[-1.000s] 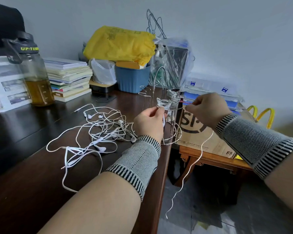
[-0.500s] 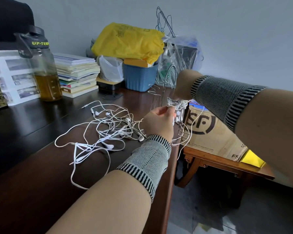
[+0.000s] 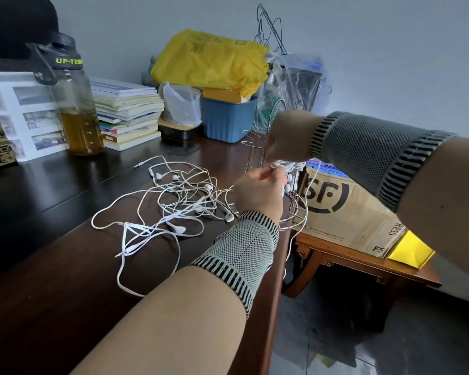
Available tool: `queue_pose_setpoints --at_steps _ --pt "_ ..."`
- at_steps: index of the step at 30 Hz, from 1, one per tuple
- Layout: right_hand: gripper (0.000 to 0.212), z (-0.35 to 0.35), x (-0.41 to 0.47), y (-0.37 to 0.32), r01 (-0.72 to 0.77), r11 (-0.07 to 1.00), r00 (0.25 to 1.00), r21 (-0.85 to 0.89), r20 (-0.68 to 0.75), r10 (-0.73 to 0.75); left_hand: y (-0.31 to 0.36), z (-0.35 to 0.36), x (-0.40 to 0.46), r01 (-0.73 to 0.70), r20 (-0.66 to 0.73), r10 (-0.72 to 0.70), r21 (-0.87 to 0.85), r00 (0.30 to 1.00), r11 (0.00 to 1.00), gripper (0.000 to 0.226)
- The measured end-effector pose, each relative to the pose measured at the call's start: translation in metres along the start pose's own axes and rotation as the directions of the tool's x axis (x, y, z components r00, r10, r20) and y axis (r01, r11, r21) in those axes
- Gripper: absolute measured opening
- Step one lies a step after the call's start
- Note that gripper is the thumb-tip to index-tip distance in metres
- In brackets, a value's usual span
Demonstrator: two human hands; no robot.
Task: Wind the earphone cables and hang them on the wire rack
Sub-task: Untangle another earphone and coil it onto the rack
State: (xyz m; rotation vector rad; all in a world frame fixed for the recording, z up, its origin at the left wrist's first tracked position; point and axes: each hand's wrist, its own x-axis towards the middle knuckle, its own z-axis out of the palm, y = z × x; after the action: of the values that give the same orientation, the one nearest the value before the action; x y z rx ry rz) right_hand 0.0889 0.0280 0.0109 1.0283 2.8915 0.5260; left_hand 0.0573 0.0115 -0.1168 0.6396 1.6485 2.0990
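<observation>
A silver wire rack (image 3: pixel 255 152) stands at the right edge of the dark wooden desk (image 3: pixel 52 280). My left hand (image 3: pixel 257 193) pinches a small white coil of earphone cable (image 3: pixel 284 167) against the rack. My right hand (image 3: pixel 287 136) reaches over from above and grips the same cable at the coil. The cable's loose tail (image 3: pixel 291 239) hangs down past the desk edge. A tangled heap of white earphones (image 3: pixel 179 204) lies on the desk left of my left hand.
A bottle of amber liquid (image 3: pixel 73 109), stacked books (image 3: pixel 125 112), a blue bin (image 3: pixel 228 120) under a yellow bag (image 3: pixel 211 60) and clear plastic bags line the back. A cardboard box (image 3: pixel 344 212) sits on a low wooden table (image 3: pixel 363 263) right of the desk.
My right hand has swung from the right of the rack up over it and down onto the coil, wrapping the cable round. My left hand has kept its pinch on the coil.
</observation>
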Motion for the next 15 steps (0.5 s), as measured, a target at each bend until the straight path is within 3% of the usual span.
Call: queue_pose_setpoints --at_steps 2,7,10,12,15 --pt "0.027 0.006 -0.003 0.003 0.062 0.998 0.997 0.004 -0.042 -0.061 -0.001 0.0 0.001 0.007 -0.002 -0.007 -0.018 1.0 1.0 0.01" --pt "0.028 0.019 -0.015 0.01 0.204 0.962 0.955 -0.179 -0.177 -0.236 0.0 -0.002 0.001 -0.003 0.003 0.003 0.018 1.0 1.0 0.01" --pt "0.015 0.036 -0.027 0.019 0.212 0.942 0.869 -0.261 -0.39 -0.304 -0.001 -0.001 0.0 -0.002 0.027 0.003 -0.043 1.0 0.999 0.025" --pt "0.011 0.05 -0.036 0.024 0.205 0.966 0.795 -0.158 -0.548 -0.258 -0.002 0.0 0.001 0.007 0.052 -0.003 -0.065 0.999 0.998 0.025" --pt "0.01 0.071 -0.049 0.028 0.213 0.977 0.755 0.024 -0.638 -0.149 -0.004 -0.001 0.003 0.005 0.054 -0.002 -0.058 0.999 0.998 0.009"
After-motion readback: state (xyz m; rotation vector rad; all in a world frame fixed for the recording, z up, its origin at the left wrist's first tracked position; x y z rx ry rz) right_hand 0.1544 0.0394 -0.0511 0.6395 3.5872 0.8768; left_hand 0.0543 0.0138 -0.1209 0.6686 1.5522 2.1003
